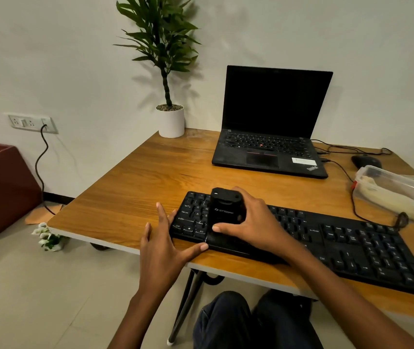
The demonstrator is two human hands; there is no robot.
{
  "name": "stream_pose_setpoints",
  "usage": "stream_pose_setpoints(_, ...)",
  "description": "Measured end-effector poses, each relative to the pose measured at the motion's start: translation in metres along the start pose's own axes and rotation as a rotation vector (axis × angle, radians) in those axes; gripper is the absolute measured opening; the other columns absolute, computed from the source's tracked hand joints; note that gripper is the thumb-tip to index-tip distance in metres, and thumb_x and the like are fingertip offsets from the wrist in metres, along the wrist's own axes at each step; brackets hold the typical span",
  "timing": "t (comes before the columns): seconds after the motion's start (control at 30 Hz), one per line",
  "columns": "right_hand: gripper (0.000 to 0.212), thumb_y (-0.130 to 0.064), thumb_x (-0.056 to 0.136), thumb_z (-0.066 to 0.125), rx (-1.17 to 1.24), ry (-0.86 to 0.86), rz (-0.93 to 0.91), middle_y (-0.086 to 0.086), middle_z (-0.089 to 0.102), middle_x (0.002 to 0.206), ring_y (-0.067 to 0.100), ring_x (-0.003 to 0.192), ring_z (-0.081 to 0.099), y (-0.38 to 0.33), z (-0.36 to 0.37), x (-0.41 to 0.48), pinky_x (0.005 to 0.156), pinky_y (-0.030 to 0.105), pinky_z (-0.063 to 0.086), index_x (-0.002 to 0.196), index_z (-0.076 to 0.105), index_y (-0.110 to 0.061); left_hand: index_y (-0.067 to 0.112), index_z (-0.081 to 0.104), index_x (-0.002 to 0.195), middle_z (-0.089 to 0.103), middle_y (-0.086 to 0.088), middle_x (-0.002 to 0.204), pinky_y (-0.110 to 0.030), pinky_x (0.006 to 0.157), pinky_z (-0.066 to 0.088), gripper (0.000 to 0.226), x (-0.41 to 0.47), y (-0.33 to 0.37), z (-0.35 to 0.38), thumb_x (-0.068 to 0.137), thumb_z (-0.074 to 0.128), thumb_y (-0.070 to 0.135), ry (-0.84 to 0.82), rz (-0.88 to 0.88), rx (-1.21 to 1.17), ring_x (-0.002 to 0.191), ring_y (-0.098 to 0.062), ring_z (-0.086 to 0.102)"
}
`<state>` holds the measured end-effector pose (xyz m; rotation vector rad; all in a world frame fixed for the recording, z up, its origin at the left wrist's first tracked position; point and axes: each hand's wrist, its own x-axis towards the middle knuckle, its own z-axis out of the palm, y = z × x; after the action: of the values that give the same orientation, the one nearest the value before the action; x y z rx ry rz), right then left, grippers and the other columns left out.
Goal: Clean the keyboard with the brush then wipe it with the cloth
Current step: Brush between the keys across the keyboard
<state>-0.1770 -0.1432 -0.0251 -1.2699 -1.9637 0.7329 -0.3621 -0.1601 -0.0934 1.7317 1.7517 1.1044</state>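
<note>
A long black keyboard (339,243) lies across the wooden table (150,177), close to its front edge. My right hand (253,222) grips a black block-shaped brush (227,210) and holds it down on the keyboard's left half. With straight fingers, my left hand (163,238) rests against the keyboard's left end, the thumb touching its front edge. No cloth can be made out for certain.
An open black laptop (271,137) sits at the back of the table, a potted plant (169,96) to its left. A black mouse (365,161) and a clear plastic box (397,192) lie at the right, with cables beside them.
</note>
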Motion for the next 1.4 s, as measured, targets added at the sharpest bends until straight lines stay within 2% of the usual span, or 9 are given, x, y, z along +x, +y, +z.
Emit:
stream_pose_setpoints(0.07, 0.051, -0.020, 0.069, 0.080, 0.027, -0.010, 0.049, -0.020, 0.056, 0.095, -0.009, 0.085, 0.056, 0.008, -0.021, -0.016, 0.073, 0.004, 0.045, 0.101, 0.044, -0.036, 0.025, -0.014, 0.147, 0.030, 0.014, 0.151, -0.046, 0.116, 0.012, 0.127, 0.000, -0.001, 0.000, 0.053, 0.062, 0.065, 0.020, 0.023, -0.004, 0.145, -0.029, 0.001)
stream_pose_setpoints(0.2, 0.047, -0.018, 0.065, 0.081, 0.029, -0.014, 0.116, -0.012, 0.061, 0.098, -0.014, 0.088, 0.056, 0.023, -0.061, -0.049, 0.069, 0.004, 0.044, 0.098, 0.050, -0.032, 0.020, -0.010, 0.148, 0.034, 0.010, 0.150, -0.040, 0.117, 0.006, 0.124, 0.000, -0.002, 0.003, 0.058, 0.066, 0.061, 0.070, 0.099, 0.013, 0.139, -0.012, 0.005)
stream_pose_setpoints(0.33, 0.054, -0.023, 0.063, 0.081, 0.003, 0.014, 0.167, -0.017, 0.056, 0.099, -0.006, 0.089, 0.057, 0.023, -0.076, -0.054, 0.068, 0.010, 0.045, 0.100, 0.045, -0.037, 0.025, 0.008, 0.148, 0.041, 0.002, 0.147, -0.039, 0.116, 0.005, 0.115, 0.004, -0.013, 0.008, 0.060, 0.050, 0.085, 0.103, 0.202, 0.130, 0.140, -0.017, 0.029)
stream_pose_setpoints(0.5, 0.054, -0.012, 0.068, 0.078, 0.094, 0.379, 0.101, -0.021, 0.050, 0.093, -0.010, 0.082, 0.048, 0.019, -0.085, -0.033, 0.060, 0.006, 0.041, 0.107, 0.043, -0.027, 0.027, 0.049, 0.127, 0.045, 0.001, 0.139, -0.051, 0.108, 0.023, 0.052, -0.020, -0.002, 0.033, 0.080, 0.054, 0.050, 0.269, 0.571, 0.158, 0.130, -0.018, 0.040)
stream_pose_setpoints(0.67, 0.054, -0.010, 0.068, 0.079, 0.107, 0.207, 0.071, -0.015, 0.054, 0.097, -0.005, 0.087, 0.053, 0.023, -0.069, -0.019, 0.063, 0.002, 0.045, 0.108, 0.045, -0.024, 0.024, 0.052, 0.119, 0.046, 0.001, 0.132, -0.038, 0.106, 0.035, 0.041, -0.039, 0.011, 0.077, 0.081, 0.057, 0.040, 0.185, 0.887, 0.228, 0.125, -0.014, 0.042)
stream_pose_setpoints(0.9, 0.055, -0.021, 0.068, 0.080, -0.013, 0.051, 0.082, -0.020, 0.053, 0.097, -0.006, 0.089, 0.052, 0.033, -0.058, -0.018, 0.070, 0.004, 0.045, 0.108, 0.044, -0.030, 0.023, 0.054, 0.120, 0.050, 0.004, 0.116, -0.035, 0.101, 0.036, 0.044, -0.041, 0.000, 0.093, 0.079, 0.059, 0.035, 0.285, 0.900, 0.187, 0.112, -0.013, 0.048)
stream_pose_setpoints(1.07, 0.055, -0.017, 0.067, 0.080, -0.021, 0.173, 0.033, -0.024, 0.048, 0.093, -0.010, 0.084, 0.048, 0.027, -0.059, -0.018, 0.068, -0.001, 0.041, 0.105, 0.043, -0.030, 0.023, 0.056, 0.118, 0.051, 0.005, 0.112, -0.033, 0.100, 0.036, 0.041, -0.038, 0.001, 0.096, 0.079, 0.058, 0.034, 0.334, 0.901, 0.162, 0.107, -0.013, 0.049)
stream_pose_setpoints(1.17, 0.056, -0.018, 0.067, 0.080, -0.011, 0.091, 0.042, -0.023, 0.050, 0.092, -0.006, 0.084, 0.051, 0.031, -0.053, -0.023, 0.068, -0.001, 0.042, 0.103, 0.041, -0.034, 0.023, 0.057, 0.118, 0.051, 0.005, 0.111, -0.033, 0.101, 0.036, 0.040, -0.037, 0.001, 0.095, 0.079, 0.059, 0.034, 0.332, 0.909, 0.160, 0.107, -0.013, 0.049)
stream_pose_setpoints(1.4, 0.052, -0.017, 0.069, 0.080, -0.091, 0.225, -0.030, -0.023, 0.050, 0.092, -0.010, 0.083, 0.050, 0.030, -0.053, -0.018, 0.070, 0.001, 0.043, 0.110, 0.048, -0.021, 0.024, 0.057, 0.118, 0.051, 0.005, 0.111, -0.033, 0.099, 0.036, 0.041, -0.036, 0.000, 0.094, 0.079, 0.060, 0.036, 0.338, 0.911, 0.168, 0.105, -0.013, 0.049)
